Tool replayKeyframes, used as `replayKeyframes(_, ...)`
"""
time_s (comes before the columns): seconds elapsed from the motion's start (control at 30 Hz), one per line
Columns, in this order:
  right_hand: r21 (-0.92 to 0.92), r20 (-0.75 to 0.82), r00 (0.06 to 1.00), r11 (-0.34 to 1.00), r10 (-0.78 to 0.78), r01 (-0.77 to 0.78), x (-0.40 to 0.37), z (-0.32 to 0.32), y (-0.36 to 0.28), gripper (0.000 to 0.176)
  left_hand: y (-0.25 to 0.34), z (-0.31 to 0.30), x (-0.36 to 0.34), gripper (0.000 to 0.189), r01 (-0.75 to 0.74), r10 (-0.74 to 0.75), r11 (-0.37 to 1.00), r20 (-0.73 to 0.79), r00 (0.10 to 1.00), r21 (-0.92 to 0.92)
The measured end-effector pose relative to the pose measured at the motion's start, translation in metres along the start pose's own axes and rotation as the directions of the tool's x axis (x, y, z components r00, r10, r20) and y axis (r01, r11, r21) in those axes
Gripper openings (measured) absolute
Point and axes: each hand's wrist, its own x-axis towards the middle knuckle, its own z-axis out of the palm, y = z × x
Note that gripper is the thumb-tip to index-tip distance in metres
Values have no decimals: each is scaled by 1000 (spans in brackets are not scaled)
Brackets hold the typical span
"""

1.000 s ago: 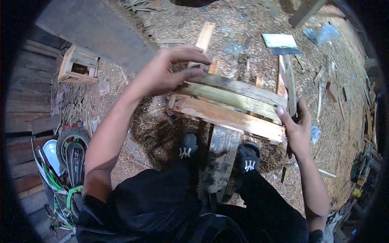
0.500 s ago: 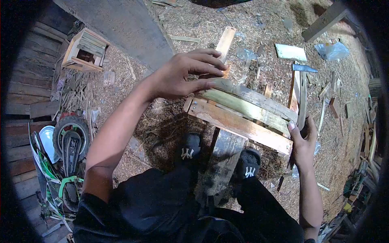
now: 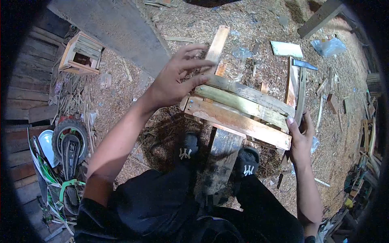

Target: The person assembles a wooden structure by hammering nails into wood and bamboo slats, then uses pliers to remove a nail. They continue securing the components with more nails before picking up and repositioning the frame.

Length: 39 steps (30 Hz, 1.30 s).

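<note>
Apparently Steadied at One End: A Slatted Frame of Unpainted Wood [image 3: 243, 104]

The frame lies between a person's two hands, which are well apart. The right hand [image 3: 300, 137] is closed on its near end, thumb on the slat ends and fingers curled behind. From those fingers rises what looks like a hammer-like tool with a grey wooden handle and blue-grey metal head [image 3: 304, 65]; how firmly it is gripped cannot be told. The left hand [image 3: 178, 77] is loose and empty above the opposite end, back upward, fingers spread and thumb reaching toward the grey slat; whether it touches is unclear.

The step in hand appears to be positioning and steadying the slats. Any next move would call for a firm right hold and a settled left hand.

Both forearms angle in from below. Nearer the body, between and below the hands, a weathered, dark-stained wooden plank [image 3: 225, 150] runs between the person's feet. Past the left hand sits a small pale wooden box [image 3: 83, 54]; beyond the right, a white rectangular panel [image 3: 287, 49] and a clear, crumpled plastic bag [image 3: 329, 46].
</note>
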Motion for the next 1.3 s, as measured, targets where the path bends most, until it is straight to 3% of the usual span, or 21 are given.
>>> replayKeyframes(0.03, -7, -22, 1000, 1000, -5, 4, 0, 1, 0, 38, 1, 1, -3, 42, 84, -77, 989, -62, 995, 118)
replayKeyframes(0.07, -6, -26, 1000, 1000, -7, 6, 0, 4, 0, 38, 1, 4, -6, 42, 80, -73, 990, -60, 996, 119)
replayKeyframes(0.1, 17, -56, 998, 1000, 15, -14, 1, 7, -2, 36, 1, 7, -8, 44, 167, -170, 970, -1, 985, -175)
replayKeyframes(0.13, 40, -89, 995, 999, 38, -34, 3, 9, -2, 34, 2, 10, -9, 47, 254, -241, 857, 87, 967, -448)
replayKeyframes(0.17, 40, -48, 998, 998, 50, -48, 7, 3, 2, 30, 5, 12, -10, 46, 207, -203, 912, 49, 978, -355)
replayKeyframes(0.27, 46, -68, 998, 999, 13, -10, 13, -2, 4, 28, 8, 15, -14, 45, 255, -253, 898, 54, 966, -357)
replayKeyframes(0.43, 131, -78, 995, 990, 61, -51, 16, -7, 3, 27, 9, 29, -13, 39, 182, -203, 923, -29, 979, -339)
replayKeyframes(0.63, 71, -105, 994, 997, 41, -33, 19, -14, 14, 31, 16, 39, -13, 23, 251, -298, 857, -35, 954, -450)
replayKeyframes(1.07, 79, -49, 999, 997, 15, -11, 19, -21, 17, 26, 12, 47, -21, 25, 181, -267, 826, -88, 960, -533)
replayKeyframes(1.13, 72, -54, 998, 997, 17, -13, 19, -22, 18, 26, 20, 47, -20, 22, 280, -368, 803, -68, 928, -526)
replayKeyframes(1.27, 60, -56, 998, 998, 25, -21, 19, -21, 17, 25, 24, 51, -17, 23, 242, -344, 810, -98, 934, -534)
replayKeyframes(1.3, 61, -56, 998, 998, 28, -25, 20, -22, 19, 25, 26, 51, -17, 25, 243, -379, 753, -100, 920, -611)
